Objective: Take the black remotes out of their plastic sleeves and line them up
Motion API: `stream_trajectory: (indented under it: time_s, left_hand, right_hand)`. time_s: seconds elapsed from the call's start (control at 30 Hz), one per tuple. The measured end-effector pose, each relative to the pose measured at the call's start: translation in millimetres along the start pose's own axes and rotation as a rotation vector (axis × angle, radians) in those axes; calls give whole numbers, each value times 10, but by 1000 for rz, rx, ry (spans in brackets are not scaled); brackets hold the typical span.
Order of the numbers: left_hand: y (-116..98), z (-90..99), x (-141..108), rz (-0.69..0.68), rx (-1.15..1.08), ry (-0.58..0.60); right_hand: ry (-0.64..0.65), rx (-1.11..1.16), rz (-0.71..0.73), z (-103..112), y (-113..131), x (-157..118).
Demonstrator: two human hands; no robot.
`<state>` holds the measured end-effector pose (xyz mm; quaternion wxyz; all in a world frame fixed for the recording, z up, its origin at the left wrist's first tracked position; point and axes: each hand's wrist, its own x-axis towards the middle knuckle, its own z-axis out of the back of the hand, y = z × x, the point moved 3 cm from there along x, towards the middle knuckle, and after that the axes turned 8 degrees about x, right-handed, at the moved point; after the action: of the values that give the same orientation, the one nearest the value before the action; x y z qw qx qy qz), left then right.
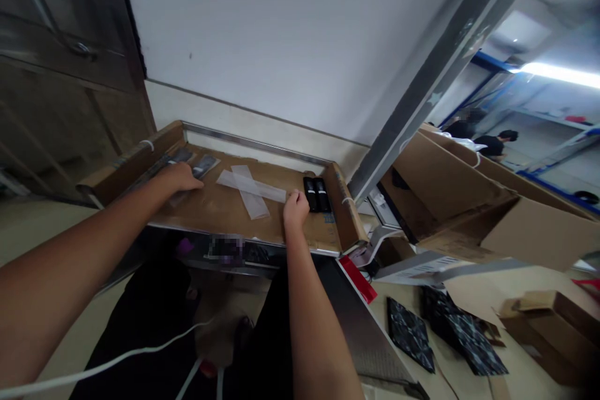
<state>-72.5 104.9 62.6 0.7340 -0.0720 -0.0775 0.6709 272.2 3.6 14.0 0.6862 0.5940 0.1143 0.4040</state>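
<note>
My left hand rests over the left part of a cardboard-lined tray, touching dark items in clear plastic bags. Its thumb points right; the other fingers are mostly hidden, so its grip is unclear. Closed at the right end of a clear plastic sleeve, my right hand appears to pinch it. That sleeve crosses a second clear sleeve lying flat on the cardboard. Just right of my right hand, two black handheld devices with small white labels lie side by side.
Raised cardboard sides bound the tray, with a wall behind it. An open carton stands at right, past a grey post. Black patterned bags and another box lie lower right. A white cable crosses my lap. People are in the background.
</note>
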Motion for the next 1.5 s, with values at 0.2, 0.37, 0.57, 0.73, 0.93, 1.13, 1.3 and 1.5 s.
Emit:
stream_trajectory:
  time_s: [0.2, 0.37, 0.57, 0.73, 0.93, 1.13, 1.3, 1.5]
  left_hand:
    - [-34, 55, -337, 44, 124, 217]
    - [83, 3, -994, 22, 8, 50]
    - [-101, -652, -2078, -30, -454, -139]
    - [-392, -1452, -2501, -266, -752, -67]
    - [-174, -1600, -2661, -181, -740, -16]
    - [74, -1083, -2449, -6, -771, -8]
    - [-19, -978, -2425, -12, -715, -19]
    - [-54, -981, -2433, 47, -665, 1]
  right_hand:
    - [12, 160, -54, 47, 33, 39]
    - [80, 344, -147, 164, 132, -282]
    - [676, 700, -273, -44, 233, -1928]
    - [746, 810, -349, -321, -25, -2679]
    - [772, 542, -131, -150, -374, -2488]
    - [1084, 486, -169, -151, -422, -2566]
    - [1190, 569, -426, -186, -451, -2630]
    - [1207, 584, -551, -124, -375, -2606]
